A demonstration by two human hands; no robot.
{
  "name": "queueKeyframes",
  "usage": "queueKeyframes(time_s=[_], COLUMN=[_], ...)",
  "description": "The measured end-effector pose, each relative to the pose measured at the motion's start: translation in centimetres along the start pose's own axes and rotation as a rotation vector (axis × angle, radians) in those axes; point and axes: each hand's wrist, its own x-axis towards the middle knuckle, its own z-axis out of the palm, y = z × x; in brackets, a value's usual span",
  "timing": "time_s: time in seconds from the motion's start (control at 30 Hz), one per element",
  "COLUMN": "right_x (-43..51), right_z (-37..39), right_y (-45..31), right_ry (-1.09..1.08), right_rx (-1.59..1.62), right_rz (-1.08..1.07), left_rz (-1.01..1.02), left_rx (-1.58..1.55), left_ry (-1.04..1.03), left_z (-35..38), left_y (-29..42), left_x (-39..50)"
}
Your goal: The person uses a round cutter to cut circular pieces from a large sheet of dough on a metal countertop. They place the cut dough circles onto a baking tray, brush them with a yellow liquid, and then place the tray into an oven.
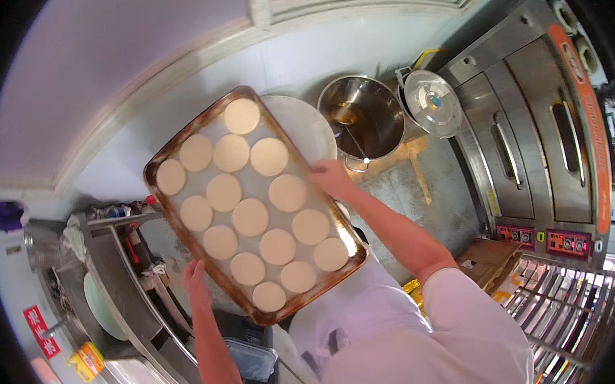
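Note:
A browned metal baking tray [181,221] is held up before me, tilted across the view. Several flat, round, pale dough discs [250,216] lie spread over its base, some nearly touching. My right hand [333,179] grips the tray's right long rim. At the opposite long side, my left hand [194,278] holds the rim, its fingers partly hidden beneath. Behind the tray's upper right edge shows a large pale round surface [303,123], partly covered. Just right of that stands a deep steel pot [394,134] with dark liquid and a ladle [354,136] inside.
A glass-and-steel lid [431,102] leans beside the pot. Stainless deck ovens [536,125] with long handles line the right. A slatted metal rack [563,313] stands lower right. A steel sink counter [139,371], a yellow jug [88,361] and a plastic container [251,359] are at left.

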Motion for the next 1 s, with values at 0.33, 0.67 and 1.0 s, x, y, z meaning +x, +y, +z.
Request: queueKeyframes(time_s=[0.33,0.67,1.0], right_x=[13.0,15.2,16.4], right_z=[-8.1,-7.9,-8.5], right_y=[14.7,19.5,20.7], right_ry=[0.033,0.096,0.104], right_rx=[-0.149,-0.125,-0.132], right_rz=[0.09,0.161,0.143], left_rz=[-0.124,-0.081,0.025], left_rx=[0.118,0.284,0.278], left_ry=[-0.146,-0.185,-0.114], left_z=[20.1,23.7,25.4], left_y=[-1.7,-4.0,-5.4], left_x=[9.6,13.1,14.7])
